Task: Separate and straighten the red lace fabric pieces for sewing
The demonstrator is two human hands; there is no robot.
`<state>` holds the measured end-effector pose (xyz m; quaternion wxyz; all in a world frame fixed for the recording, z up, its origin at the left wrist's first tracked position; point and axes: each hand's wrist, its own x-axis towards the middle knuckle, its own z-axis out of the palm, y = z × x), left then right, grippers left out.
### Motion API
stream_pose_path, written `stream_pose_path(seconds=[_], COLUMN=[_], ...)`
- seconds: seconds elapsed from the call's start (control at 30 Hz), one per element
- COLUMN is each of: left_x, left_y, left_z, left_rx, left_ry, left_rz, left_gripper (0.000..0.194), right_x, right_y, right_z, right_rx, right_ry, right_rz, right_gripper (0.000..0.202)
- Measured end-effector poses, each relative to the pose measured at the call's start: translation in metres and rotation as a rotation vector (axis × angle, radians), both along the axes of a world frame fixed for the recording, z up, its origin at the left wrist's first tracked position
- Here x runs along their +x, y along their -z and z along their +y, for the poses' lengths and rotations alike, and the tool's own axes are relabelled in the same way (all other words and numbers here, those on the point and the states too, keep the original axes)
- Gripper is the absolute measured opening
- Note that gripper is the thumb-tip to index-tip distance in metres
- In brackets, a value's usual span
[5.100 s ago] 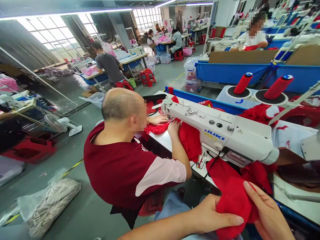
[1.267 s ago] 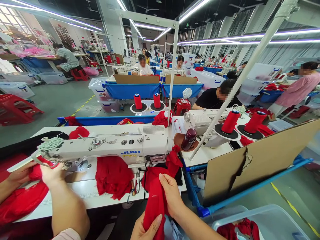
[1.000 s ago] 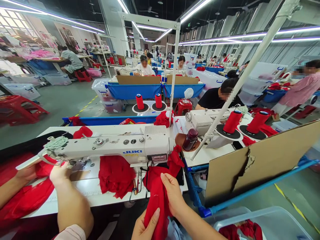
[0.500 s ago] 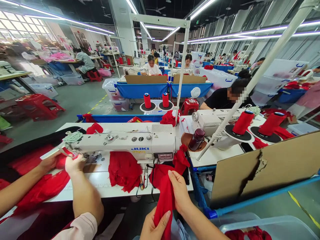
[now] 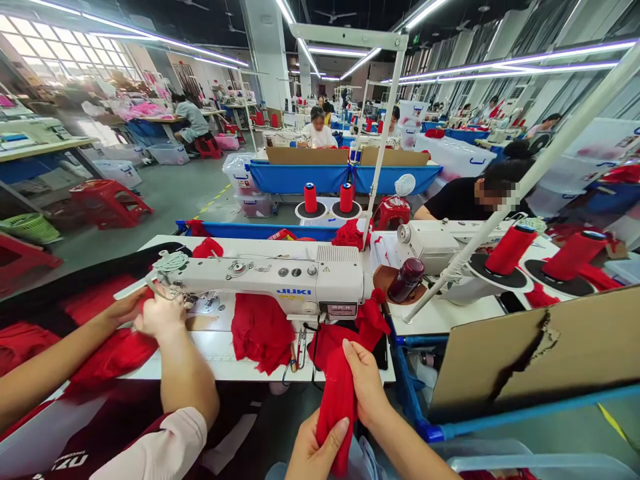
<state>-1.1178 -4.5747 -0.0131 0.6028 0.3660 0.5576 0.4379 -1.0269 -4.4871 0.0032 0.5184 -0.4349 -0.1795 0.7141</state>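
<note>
A folded strip of red fabric [image 5: 336, 400] hangs between my hands at the bottom middle, over a light blue garment on my lap. My left hand [image 5: 314, 448] grips its lower part, thumb lying on top. Higher up, my right hand [image 5: 367, 380] pinches the strip's right edge. The fabric's upper end reaches the sewing table, by more red cloth [image 5: 371, 321]. To the left, a co-worker's two hands [image 5: 163, 313] are at the needle end of the white JUKI sewing machine [image 5: 280, 277], near red fabric. Their fingers are blurred.
A red fabric heap [image 5: 261, 330] and thread snips [image 5: 301, 350] lie on the table [image 5: 215, 363]. A dark bottle [image 5: 407, 279], a thread stand pole [image 5: 450, 267] and red thread cones [image 5: 513, 248] stand right. Torn cardboard [image 5: 500, 360] lines a blue-framed bin. Another person sits behind.
The view has turned slightly left, so the scene sits further right. My hands keep their hold on the red fabric. The co-worker's hands have shifted slightly at the machine.
</note>
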Motion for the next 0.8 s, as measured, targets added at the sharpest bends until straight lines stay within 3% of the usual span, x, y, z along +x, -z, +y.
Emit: stream_pose_path(seconds=[0.2, 0.47, 0.57, 0.7, 0.8], left_x=[-0.009, -0.002, -0.026, -0.101, -0.146], left_y=[0.006, -0.012, -0.035, -0.093, -0.132], left_z=[0.005, 0.009, 0.03, 0.095, 0.132], left_rx=[0.046, -0.015, -0.04, -0.016, -0.066], left_ry=[0.14, 0.15, 0.099, 0.01, -0.019], left_rz=[0.072, -0.009, -0.026, -0.039, -0.075], left_gripper=[0.042, 0.039, 0.047, 0.064, 0.062], right_x=[-0.004, -0.003, -0.004, -0.008, -0.009], right_y=[0.002, 0.007, 0.015, 0.029, 0.036], right_z=[0.002, 0.007, 0.008, 0.007, 0.004], right_rx=[-0.008, -0.008, -0.016, -0.072, -0.119], right_ry=[0.042, 0.105, 0.125, 0.089, 0.033], right_rz=[-0.009, -0.038, -0.051, -0.051, -0.041], right_gripper=[0.05, 0.055, 0.056, 0.06, 0.057])
